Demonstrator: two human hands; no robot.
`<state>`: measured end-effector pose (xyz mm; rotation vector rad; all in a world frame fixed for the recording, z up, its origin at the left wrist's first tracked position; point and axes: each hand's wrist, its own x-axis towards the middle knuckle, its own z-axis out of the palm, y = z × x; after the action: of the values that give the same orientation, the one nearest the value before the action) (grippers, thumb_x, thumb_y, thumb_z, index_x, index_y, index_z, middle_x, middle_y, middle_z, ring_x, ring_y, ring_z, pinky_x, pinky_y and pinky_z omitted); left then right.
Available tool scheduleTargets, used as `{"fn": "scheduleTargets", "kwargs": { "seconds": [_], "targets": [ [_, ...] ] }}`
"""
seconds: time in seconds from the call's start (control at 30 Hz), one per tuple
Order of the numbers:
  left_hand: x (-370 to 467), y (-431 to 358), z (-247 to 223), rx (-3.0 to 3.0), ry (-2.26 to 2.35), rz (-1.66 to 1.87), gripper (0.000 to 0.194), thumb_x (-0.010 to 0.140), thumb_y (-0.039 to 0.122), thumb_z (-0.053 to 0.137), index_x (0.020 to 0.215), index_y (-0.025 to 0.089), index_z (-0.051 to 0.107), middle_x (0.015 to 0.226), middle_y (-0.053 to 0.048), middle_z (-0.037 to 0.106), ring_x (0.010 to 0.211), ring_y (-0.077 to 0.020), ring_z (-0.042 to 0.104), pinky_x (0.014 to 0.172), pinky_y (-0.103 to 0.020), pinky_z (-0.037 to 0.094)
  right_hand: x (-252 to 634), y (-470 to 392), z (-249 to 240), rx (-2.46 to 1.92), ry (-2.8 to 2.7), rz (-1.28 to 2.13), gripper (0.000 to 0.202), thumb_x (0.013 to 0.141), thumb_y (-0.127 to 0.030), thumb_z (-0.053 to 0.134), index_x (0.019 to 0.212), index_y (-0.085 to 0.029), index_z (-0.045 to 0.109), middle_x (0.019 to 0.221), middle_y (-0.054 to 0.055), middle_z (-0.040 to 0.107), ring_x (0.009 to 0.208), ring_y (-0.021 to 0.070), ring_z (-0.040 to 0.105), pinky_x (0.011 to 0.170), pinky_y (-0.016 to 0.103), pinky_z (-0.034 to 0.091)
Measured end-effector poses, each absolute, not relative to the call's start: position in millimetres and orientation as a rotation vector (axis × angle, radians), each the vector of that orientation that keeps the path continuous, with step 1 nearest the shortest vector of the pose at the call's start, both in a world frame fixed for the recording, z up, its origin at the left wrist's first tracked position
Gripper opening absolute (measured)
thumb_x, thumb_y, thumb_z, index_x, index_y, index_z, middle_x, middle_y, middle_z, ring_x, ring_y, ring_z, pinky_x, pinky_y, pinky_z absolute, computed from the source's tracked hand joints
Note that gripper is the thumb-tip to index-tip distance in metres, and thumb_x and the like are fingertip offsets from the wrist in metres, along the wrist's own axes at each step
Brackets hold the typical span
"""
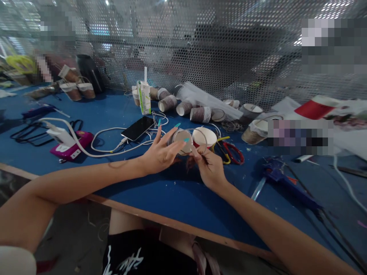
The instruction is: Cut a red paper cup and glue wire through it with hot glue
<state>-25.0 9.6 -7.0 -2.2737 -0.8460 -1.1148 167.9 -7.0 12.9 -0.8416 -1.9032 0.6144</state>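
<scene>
A small paper cup is held on its side above the table's near part, its pale round end turned up toward me. My left hand has its fingers around and across this cup; some are stretched out, and the nails are turquoise. At the cup's right edge my right hand is closed in a pinch. A thin cord loop arcs from the cup to these fingers, which partly hide where it ends. Just behind stands a white cup with a red outside.
Scissors with red and yellow handles lie right of my hands, with a blue glue gun farther right. Left are a phone, white cables and a purple power strip. Several wrapped cups lie along the perforated metal screen.
</scene>
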Motion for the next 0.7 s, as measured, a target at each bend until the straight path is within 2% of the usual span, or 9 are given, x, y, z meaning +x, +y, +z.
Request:
{"fn": "scheduleTargets", "kwargs": {
  "seconds": [0.1, 0.23, 0.37, 0.43, 0.57, 0.7],
  "targets": [
    [-24, 2, -7, -2.137, -0.709, -1.075, 0.034, 0.087, 0.02, 0.057, 0.119, 0.018, 0.044, 0.112, -0.009, 0.065, 0.129, -0.0337, 0.05, 0.102, -0.067, 0.04, 169, -10, 13, -0.842, -1.964, 0.595, 0.036, 0.094, -0.045, 0.043, 0.07, -0.02, 0.052, 0.061, 0.0, 0.057, 0.056, 0.0126, 0.057, 0.055, 0.026, 0.046],
    [-25, -10, -3, -2.085, -0.65, -0.939, 0.038, 0.087, 0.011, 0.055, 0.122, 0.017, 0.043, 0.101, -0.006, 0.067, 0.137, -0.0364, 0.037, 0.104, -0.068, 0.038, 170, -15, 12, -0.822, -2.085, 0.477, 0.033, 0.096, -0.039, 0.04, 0.071, -0.021, 0.049, 0.064, 0.001, 0.056, 0.057, 0.0121, 0.055, 0.056, 0.025, 0.045],
    [-27, -11, -4, -2.155, -0.567, -1.019, 0.036, 0.088, 0.009, 0.052, 0.122, 0.013, 0.042, 0.113, -0.012, 0.064, 0.143, -0.0361, 0.023, 0.104, -0.059, 0.046, 170, -17, 11, -0.78, -2.122, 0.262, 0.019, 0.094, -0.039, 0.047, 0.088, -0.02, 0.048, 0.072, 0.001, 0.057, 0.06, 0.0127, 0.057, 0.056, 0.025, 0.048],
    [-29, -6, -6, -2.176, -0.519, -1.084, 0.036, 0.088, 0.009, 0.051, 0.122, 0.013, 0.041, 0.118, -0.013, 0.061, 0.144, -0.0338, 0.021, 0.103, -0.054, 0.049, 172, -14, 12, -0.793, -2.154, 0.092, 0.023, 0.092, -0.041, 0.051, 0.096, -0.02, 0.047, 0.079, 0.004, 0.057, 0.066, 0.0155, 0.058, 0.058, 0.028, 0.049],
    [-34, 3, -6, -2.294, -0.552, -1.091, 0.031, 0.088, 0.008, 0.05, 0.118, 0.014, 0.044, 0.115, -0.012, 0.062, 0.141, -0.0298, 0.031, 0.101, -0.045, 0.054, 181, 0, 17, -0.634, -2.373, -0.321, 0.025, 0.091, -0.042, 0.05, 0.095, -0.018, 0.05, 0.084, 0.009, 0.059, 0.081, 0.0226, 0.057, 0.07, 0.036, 0.051],
    [-39, 6, -1, -2.466, -0.537, -1.098, 0.034, 0.086, 0.011, 0.055, 0.118, 0.015, 0.046, 0.118, -0.012, 0.062, 0.133, -0.0296, 0.045, 0.1, -0.049, 0.054, 185, 8, 23, -0.526, -2.494, -0.485, 0.021, 0.094, -0.037, 0.046, 0.091, -0.018, 0.055, 0.081, 0.008, 0.059, 0.073, 0.0199, 0.053, 0.062, 0.032, 0.047]
  ]
}}
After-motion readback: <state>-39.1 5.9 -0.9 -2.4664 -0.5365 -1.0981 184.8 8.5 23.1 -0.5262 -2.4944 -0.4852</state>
